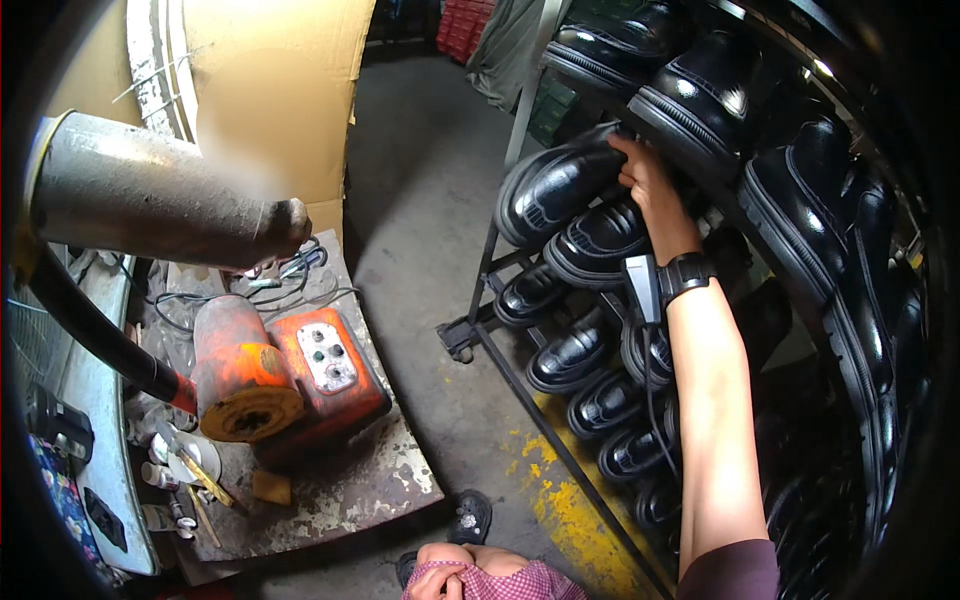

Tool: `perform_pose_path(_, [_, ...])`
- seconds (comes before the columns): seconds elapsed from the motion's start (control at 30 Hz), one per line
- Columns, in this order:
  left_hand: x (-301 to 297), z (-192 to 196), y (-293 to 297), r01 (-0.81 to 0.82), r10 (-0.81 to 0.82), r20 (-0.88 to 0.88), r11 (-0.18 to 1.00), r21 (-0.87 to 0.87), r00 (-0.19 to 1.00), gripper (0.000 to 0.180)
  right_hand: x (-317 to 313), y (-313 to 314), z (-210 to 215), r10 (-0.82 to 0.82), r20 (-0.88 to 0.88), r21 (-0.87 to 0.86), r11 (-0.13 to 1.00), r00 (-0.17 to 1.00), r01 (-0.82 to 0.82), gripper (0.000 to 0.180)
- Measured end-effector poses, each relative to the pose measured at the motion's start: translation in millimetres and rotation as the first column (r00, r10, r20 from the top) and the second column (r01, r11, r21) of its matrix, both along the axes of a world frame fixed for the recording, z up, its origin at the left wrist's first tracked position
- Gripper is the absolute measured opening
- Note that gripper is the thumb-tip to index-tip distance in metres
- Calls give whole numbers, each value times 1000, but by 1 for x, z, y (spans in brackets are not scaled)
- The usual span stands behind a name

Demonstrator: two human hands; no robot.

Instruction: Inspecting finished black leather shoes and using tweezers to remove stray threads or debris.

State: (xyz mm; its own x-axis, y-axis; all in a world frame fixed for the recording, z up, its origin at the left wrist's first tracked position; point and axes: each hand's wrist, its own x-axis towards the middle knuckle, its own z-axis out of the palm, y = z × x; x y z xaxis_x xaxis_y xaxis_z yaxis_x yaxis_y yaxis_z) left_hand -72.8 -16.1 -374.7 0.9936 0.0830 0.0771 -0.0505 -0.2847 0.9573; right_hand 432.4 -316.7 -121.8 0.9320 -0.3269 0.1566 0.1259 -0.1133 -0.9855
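Observation:
My right hand [642, 178] reaches out to the rack and is closed on the back end of a glossy black shoe [562, 190]. The shoe's toe points left, past the rack's edge, above other black shoes [600, 242]. A black watch [686, 272] is on my right wrist, with a small grey device [642, 288] and a dark cable beside it. At the bottom edge my left hand [438, 582] rests by my knees, its fingers curled on a pink-and-white checked cloth [520, 582]. Part of that hand is cut off by the frame.
A metal rack [545, 418] of several black shoes fills the right side. On the left, a worn table [350, 500] bears an orange machine [325, 360] with knobs, brushes and small bottles. A grey metal cylinder [150, 190] juts above it. Cardboard [275, 90] stands behind.

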Motion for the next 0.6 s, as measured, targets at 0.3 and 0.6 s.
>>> perform_pose_path(0.3, [-23, 3, 4, -73, 73, 24, 997, 12, 997, 12, -72, 60, -22, 152, 145, 386, 901, 978, -197, 17])
perform_pose_path(0.6, [-66, 25, 5, -61, 64, 42, 997, -54, 997, 15, -231, 129, -25, 380, 189, -158, 922, 905, -354, 22])
